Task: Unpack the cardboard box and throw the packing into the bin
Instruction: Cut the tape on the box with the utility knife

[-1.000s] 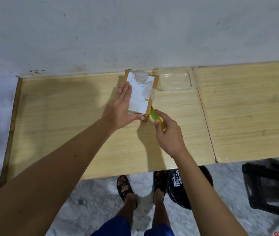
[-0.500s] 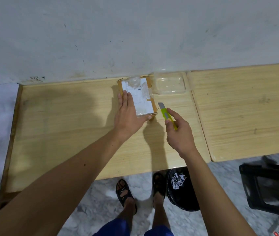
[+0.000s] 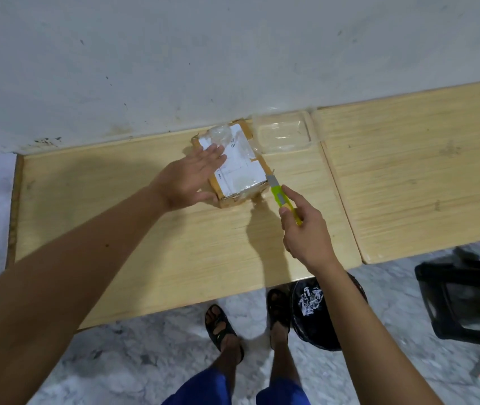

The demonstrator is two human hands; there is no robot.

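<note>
A small cardboard box [image 3: 240,168] with a white label and clear tape lies flat on the wooden table [image 3: 133,229] near the wall. My left hand [image 3: 190,178] lies flat on its left side, fingers spread over the lid and thumb along its near edge. My right hand [image 3: 304,226] grips a yellow-green utility knife [image 3: 281,195]. The knife's tip touches the box's right edge. A black bin [image 3: 325,314] with white scraps inside stands on the floor under the table's front edge, beside my right foot.
A clear plastic tray [image 3: 284,135] sits against the wall, just right of the box. A second wooden table [image 3: 423,176] adjoins on the right. A black stool [image 3: 466,302] stands on the floor at the right.
The box has turned under my left hand, its far end now angled left. My right hand moved the knife from the near right corner up along the box's right edge.
</note>
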